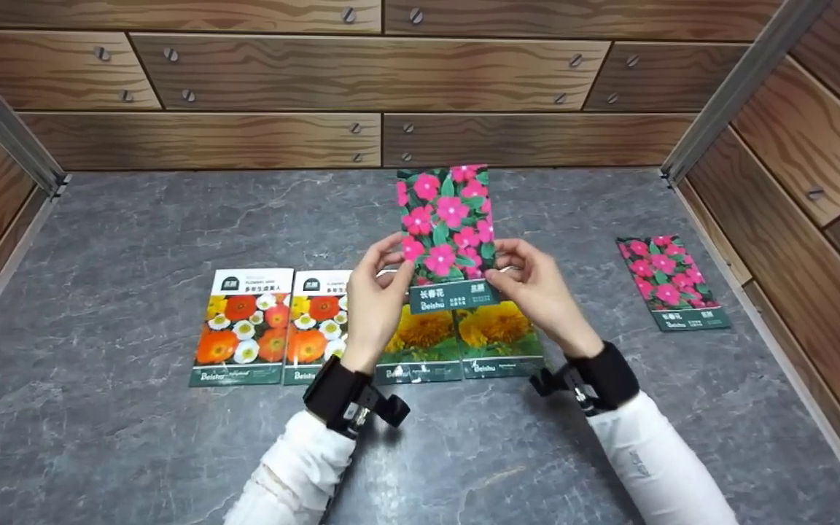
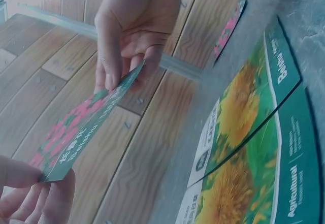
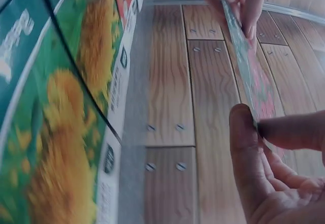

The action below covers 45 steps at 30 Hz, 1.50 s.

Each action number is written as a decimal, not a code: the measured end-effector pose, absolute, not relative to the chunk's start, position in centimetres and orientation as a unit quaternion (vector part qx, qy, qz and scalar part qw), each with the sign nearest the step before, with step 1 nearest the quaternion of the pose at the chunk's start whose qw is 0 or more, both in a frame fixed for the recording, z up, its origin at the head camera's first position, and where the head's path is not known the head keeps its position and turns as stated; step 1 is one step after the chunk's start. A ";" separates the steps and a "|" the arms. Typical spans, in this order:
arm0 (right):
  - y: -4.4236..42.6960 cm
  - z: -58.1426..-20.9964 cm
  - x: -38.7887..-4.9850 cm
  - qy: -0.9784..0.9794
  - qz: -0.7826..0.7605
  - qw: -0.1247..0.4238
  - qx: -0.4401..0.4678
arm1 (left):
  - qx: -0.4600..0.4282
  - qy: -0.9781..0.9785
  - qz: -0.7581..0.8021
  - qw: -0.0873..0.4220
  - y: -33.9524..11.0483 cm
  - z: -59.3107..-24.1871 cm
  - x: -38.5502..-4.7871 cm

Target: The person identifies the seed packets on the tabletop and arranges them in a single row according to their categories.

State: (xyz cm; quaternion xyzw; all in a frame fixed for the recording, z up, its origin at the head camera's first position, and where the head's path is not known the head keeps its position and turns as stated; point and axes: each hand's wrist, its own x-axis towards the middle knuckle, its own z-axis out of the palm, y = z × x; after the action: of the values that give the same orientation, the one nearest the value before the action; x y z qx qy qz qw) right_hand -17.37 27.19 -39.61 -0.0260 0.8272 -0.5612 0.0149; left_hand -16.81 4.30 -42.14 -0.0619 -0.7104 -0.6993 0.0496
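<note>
A pink-flower seed packet point(image 1: 449, 226) with a dark green bottom band is held up above the table between both hands. My left hand point(image 1: 378, 299) pinches its left edge near the lower corner, while my right hand point(image 1: 540, 292) pinches the right edge. In the left wrist view the packet point(image 2: 76, 132) appears nearly edge-on, with thumbs and fingers on either side. Below it lie two yellow-flower seed packets point(image 1: 420, 343) point(image 1: 500, 335), side by side, their upper parts hidden by the held packet and hands.
Two orange-and-white flower packets point(image 1: 241, 328) point(image 1: 314, 335) lie left of the yellow ones in the same row; my left hand partly covers the second. Another pink-flower packet point(image 1: 671, 281) lies apart at the right. Wood-patterned walls point(image 1: 362, 73) enclose the grey marbled table point(image 1: 121, 240).
</note>
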 end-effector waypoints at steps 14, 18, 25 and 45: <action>29.4 -37.2 -15.7 0.870 -0.490 -0.030 -0.048 | -0.105 -0.729 -0.674 0.055 6.3 -42.5 -15.3; 29.9 -37.4 -15.6 0.871 -0.489 -0.031 -0.045 | -0.100 -0.744 -0.658 0.058 6.8 -42.6 -15.0; 31.2 -37.5 -15.2 0.884 -0.466 -0.034 -0.035 | -0.113 -0.741 -0.661 0.033 8.0 -43.0 -14.4; 36.9 -37.3 -13.8 0.871 -0.492 0.007 -0.004 | -0.266 -0.863 -0.426 0.054 11.4 -43.0 -12.4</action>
State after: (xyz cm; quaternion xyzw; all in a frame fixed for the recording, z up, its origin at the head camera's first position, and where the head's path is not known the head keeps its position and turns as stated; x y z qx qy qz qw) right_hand -13.85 36.88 -37.33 -0.0036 0.8706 -0.4919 0.0068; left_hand -12.36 11.36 -42.95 -0.2655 -0.8631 -0.4261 0.0536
